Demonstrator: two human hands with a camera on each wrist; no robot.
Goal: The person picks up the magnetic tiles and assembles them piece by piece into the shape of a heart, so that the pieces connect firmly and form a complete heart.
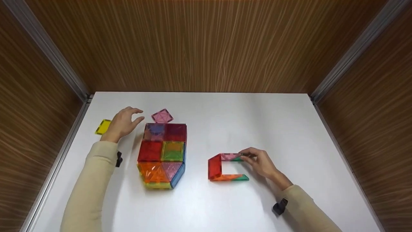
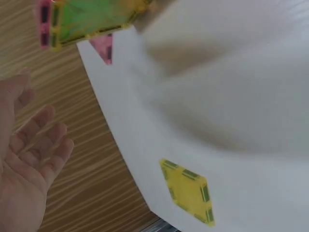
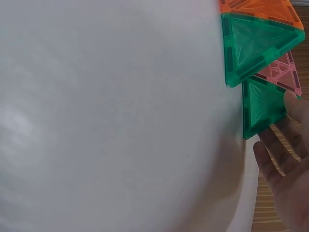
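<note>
My left hand [image 1: 124, 122] is raised over the table's left side, thumb and forefinger apart, holding nothing. Just right of its fingertips lie a pink square tile [image 1: 162, 116] and the back of a large multicoloured block [image 1: 151, 151] built of translucent magnetic tiles. On the right, a small U-shaped piece stands on edge, with a red tile [image 1: 214, 167], a pink tile [image 1: 228, 156], an orange tile [image 1: 225, 177] and green triangles at its ends. My right hand [image 1: 262, 164] pinches the far green triangle [image 3: 263, 104]. The nearer green triangle [image 3: 256, 46] stands beside it.
A yellow tile [image 1: 103, 127] lies flat at the left, partly behind my left hand. Wood-grain panels [image 1: 206, 48] enclose the white table [image 1: 273, 122] at the back and both sides. Dark wrist devices sit on both sleeves.
</note>
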